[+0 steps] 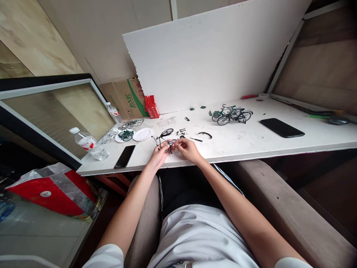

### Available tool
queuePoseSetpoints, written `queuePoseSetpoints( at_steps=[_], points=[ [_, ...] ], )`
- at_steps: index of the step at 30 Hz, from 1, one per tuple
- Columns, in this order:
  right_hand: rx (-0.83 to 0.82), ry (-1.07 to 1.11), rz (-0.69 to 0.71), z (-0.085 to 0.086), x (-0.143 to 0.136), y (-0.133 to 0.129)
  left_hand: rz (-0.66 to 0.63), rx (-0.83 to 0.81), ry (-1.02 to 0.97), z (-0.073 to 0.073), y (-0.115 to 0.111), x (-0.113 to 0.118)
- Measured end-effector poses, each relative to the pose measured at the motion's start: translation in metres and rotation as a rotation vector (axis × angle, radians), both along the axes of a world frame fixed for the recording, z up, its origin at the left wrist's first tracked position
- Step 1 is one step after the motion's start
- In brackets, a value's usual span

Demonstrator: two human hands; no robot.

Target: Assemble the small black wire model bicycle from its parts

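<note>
Farthest to the left of the hands stand two water bottles, one near (89, 143) and one farther back (113, 111). Nearer the left hand come two white plates: one plate bears green parts (126, 135), too tangled to count, and the other plate (143, 134) may be a stack. One phone (124, 156) lies just left of the left hand (158, 155), which pinches the model bike (170, 143) between thumb and fingers, at the table's front edge. The bike looks only partly put together: its thin frame shows, and one spoked wheel (167, 132) sits just beyond the left hand, though whether it is joined on I cannot tell. The right hand (186, 149) has its fingertips drawn narrow beside the bike; whether they grip a part I cannot tell. Just beyond the right hand lie small black parts (182, 132), several, too tiny to count, one rod (196, 139) and one curved strip (205, 133); these seem left to fit. Well to the right stand at least two built bikes (235, 116), overlapping, apparently done, then a second phone (282, 127).
</note>
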State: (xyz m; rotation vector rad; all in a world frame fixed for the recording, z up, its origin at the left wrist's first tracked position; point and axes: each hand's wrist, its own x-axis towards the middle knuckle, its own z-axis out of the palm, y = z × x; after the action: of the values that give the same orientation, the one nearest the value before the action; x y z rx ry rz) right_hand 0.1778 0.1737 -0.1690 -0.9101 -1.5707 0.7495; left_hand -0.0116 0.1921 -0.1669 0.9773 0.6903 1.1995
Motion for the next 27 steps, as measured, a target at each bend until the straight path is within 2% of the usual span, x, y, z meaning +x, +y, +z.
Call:
queuePoseSetpoints(
  at_steps=[27],
  points=[
    [-0.007,-0.004,0.003,-0.0011,-0.0002,0.0007,-0.009,0.005,-0.027,0.0012,-0.0009,0.0014]
  ],
)
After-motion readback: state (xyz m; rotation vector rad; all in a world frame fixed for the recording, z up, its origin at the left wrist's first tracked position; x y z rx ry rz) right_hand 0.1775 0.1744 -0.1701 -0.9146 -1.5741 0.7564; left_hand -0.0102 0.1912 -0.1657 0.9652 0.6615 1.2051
